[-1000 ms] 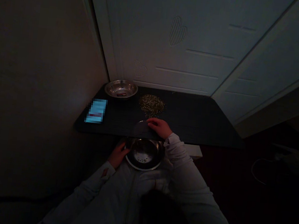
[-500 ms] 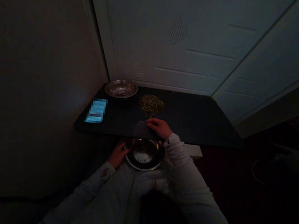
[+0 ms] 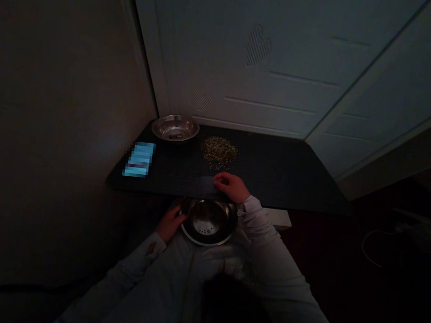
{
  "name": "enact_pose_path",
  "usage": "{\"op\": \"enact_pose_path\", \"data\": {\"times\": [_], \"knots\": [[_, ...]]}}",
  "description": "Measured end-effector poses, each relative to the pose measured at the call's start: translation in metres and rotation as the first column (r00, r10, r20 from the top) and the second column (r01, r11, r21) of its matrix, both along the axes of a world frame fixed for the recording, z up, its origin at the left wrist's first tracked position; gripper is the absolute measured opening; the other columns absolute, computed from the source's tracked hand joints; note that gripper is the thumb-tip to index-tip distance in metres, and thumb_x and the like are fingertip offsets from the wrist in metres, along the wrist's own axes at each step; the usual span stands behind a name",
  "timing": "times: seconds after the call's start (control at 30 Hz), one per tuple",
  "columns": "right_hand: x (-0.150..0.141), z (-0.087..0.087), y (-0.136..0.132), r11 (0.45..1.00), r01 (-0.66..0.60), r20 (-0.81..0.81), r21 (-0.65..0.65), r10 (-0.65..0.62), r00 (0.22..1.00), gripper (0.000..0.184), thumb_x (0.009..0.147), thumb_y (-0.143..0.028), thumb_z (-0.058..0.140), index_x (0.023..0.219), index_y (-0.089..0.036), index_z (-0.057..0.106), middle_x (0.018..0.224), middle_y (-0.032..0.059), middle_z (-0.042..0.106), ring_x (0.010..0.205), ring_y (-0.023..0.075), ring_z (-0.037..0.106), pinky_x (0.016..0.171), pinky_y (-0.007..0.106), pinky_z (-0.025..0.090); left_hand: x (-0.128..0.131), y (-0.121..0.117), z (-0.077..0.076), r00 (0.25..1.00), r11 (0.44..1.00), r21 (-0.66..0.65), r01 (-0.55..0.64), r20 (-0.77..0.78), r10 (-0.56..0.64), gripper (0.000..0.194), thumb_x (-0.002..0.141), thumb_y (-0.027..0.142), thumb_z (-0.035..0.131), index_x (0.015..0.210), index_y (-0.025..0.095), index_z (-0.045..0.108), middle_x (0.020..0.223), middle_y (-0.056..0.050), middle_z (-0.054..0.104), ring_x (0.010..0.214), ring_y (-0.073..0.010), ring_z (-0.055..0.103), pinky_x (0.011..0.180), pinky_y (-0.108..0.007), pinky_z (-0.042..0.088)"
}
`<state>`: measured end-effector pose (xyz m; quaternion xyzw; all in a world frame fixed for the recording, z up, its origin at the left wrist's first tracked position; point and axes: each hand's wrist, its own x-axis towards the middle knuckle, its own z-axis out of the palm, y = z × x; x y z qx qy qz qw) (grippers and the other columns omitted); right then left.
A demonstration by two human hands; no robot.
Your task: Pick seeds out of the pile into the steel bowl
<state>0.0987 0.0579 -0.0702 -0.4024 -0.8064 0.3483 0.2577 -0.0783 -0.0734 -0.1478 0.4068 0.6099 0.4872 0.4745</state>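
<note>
My left hand (image 3: 170, 223) is closed on the left rim of a steel bowl (image 3: 209, 215), which rests against my lap under the table's front edge. Several small dark grains or spots show on the bowl's near inner side. Above the table's front edge, my right hand (image 3: 231, 186) pinches a thin, flat, see-through grey sheet (image 3: 204, 184), dim against the dark top. Just beyond the sheet lies a heap of mixed yellowish and brown grain (image 3: 219, 151), with a few loose pieces on its near side.
A second steel bowl (image 3: 176, 127) with a label inside stands at the back left of the dark table (image 3: 288, 170). In front of it lies a bright pixelated rectangle (image 3: 139, 159). A white panel with hearts (image 3: 258, 46) rises behind. The room is dim.
My right hand and the sheet have shifted slightly right and toward me, farther from the grain. My left hand and the bowl have stayed in place.
</note>
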Motion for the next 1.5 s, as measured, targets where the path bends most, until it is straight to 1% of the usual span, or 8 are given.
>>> {"op": "enact_pose_path", "data": {"times": [0.17, 0.47, 0.73, 0.93, 1.07, 1.17, 1.33, 1.5], "knots": [[0.0, 0.001, -0.002, 1.0, 0.019, 0.014, 0.011, -0.019, 1.0, 0.021, 0.068, -0.031, 0.051, 0.082, -0.017, 0.058, 0.066, -0.0014, 0.057, 0.057, 0.0075, 0.048, 0.054, 0.02, 0.035, -0.001, 0.0, 0.001, 1.0, 1.0, 0.015, -0.003, -0.012, 0.004, 0.04, 0.059, 0.024, 0.054, 0.098, 0.017, 0.058, 0.105, -0.004, 0.061, 0.099, -0.0226, 0.051, 0.086, -0.034, 0.035], [0.001, 0.003, -0.01, 0.996, 0.038, 0.069, 0.086, -0.044, 0.997, 0.018, 0.067, -0.031, 0.051, 0.077, -0.018, 0.058, 0.06, -0.0032, 0.055, 0.054, 0.0069, 0.046, 0.055, 0.02, 0.034, 0.0, 0.0, 0.001, 1.0, 1.0, 0.006, -0.003, -0.017, 0.003, 0.039, 0.06, 0.023, 0.053, 0.097, 0.015, 0.059, 0.104, -0.005, 0.061, 0.098, -0.0232, 0.051, 0.085, -0.035, 0.035], [0.003, 0.001, -0.009, 0.996, 0.008, 0.073, 0.092, -0.014, 0.997, 0.02, 0.067, -0.031, 0.051, 0.079, -0.018, 0.059, 0.061, -0.0032, 0.055, 0.054, 0.0064, 0.046, 0.056, 0.02, 0.034, 0.0, 0.0, -0.001, 1.0, 1.0, 0.005, -0.017, -0.004, 0.017, 0.04, 0.059, 0.025, 0.053, 0.098, 0.016, 0.058, 0.105, -0.006, 0.06, 0.099, -0.0238, 0.051, 0.086, -0.036, 0.035], [0.003, 0.002, -0.009, 0.995, -0.018, 0.092, 0.097, 0.009, 0.996, 0.022, 0.068, -0.031, 0.051, 0.084, -0.018, 0.059, 0.061, -0.0034, 0.056, 0.054, 0.0063, 0.046, 0.057, 0.02, 0.033, 0.001, 0.0, 0.004, 1.0, 1.0, 0.013, -0.006, -0.001, 0.006, 0.041, 0.058, 0.025, 0.055, 0.098, 0.015, 0.058, 0.105, -0.006, 0.061, 0.1, -0.0235, 0.05, 0.087, -0.035, 0.034], [0.003, 0.003, -0.01, 0.995, -0.016, 0.105, 0.1, 0.006, 0.994, 0.022, 0.068, -0.031, 0.051, 0.084, -0.018, 0.059, 0.062, -0.0031, 0.057, 0.056, 0.0068, 0.047, 0.057, 0.02, 0.033, 0.002, -0.001, 0.005, 1.0, 1.0, 0.009, 0.002, -0.001, -0.002, 0.042, 0.06, 0.024, 0.053, 0.101, 0.016, 0.057, 0.107, -0.005, 0.059, 0.101, -0.0228, 0.049, 0.087, -0.035, 0.034], [0.003, 0.003, -0.009, 0.995, -0.017, 0.104, 0.098, 0.006, 0.995, 0.021, 0.068, -0.031, 0.051, 0.083, -0.019, 0.059, 0.062, -0.0033, 0.056, 0.055, 0.0066, 0.046, 0.057, 0.02, 0.033, 0.001, -0.001, 0.005, 1.0, 1.0, 0.0, -0.002, -0.007, 0.002, 0.039, 0.06, 0.023, 0.053, 0.098, 0.016, 0.058, 0.106, -0.004, 0.06, 0.101, -0.023, 0.049, 0.087, -0.035, 0.034], [0.004, 0.003, -0.009, 0.996, -0.025, 0.096, 0.09, 0.016, 0.995, 0.02, 0.068, -0.031, 0.052, 0.081, -0.019, 0.059, 0.061, -0.0038, 0.056, 0.054, 0.0063, 0.046, 0.057, 0.02, 0.032, 0.0, -0.001, 0.002, 1.0, 1.0, -0.009, -0.01, -0.012, 0.01, 0.041, 0.059, 0.024, 0.054, 0.099, 0.015, 0.058, 0.107, -0.005, 0.059, 0.101, -0.0234, 0.049, 0.087, -0.035, 0.034], [0.004, 0.003, -0.01, 0.996, -0.037, 0.094, 0.077, 0.03, 0.995, 0.021, 0.067, -0.032, 0.052, 0.08, -0.018, 0.059, 0.06, -0.004, 0.055, 0.053, 0.006, 0.045, 0.057, 0.02, 0.032, 0.0, 0.0, 0.003, 1.0, 1.0, -0.012, 0.006, -0.011, -0.006, 0.04, 0.06, 0.024, 0.052, 0.099, 0.014, 0.057, 0.104, -0.006, 0.061, 0.099, -0.0234, 0.051, 0.086, -0.036, 0.035]]}}
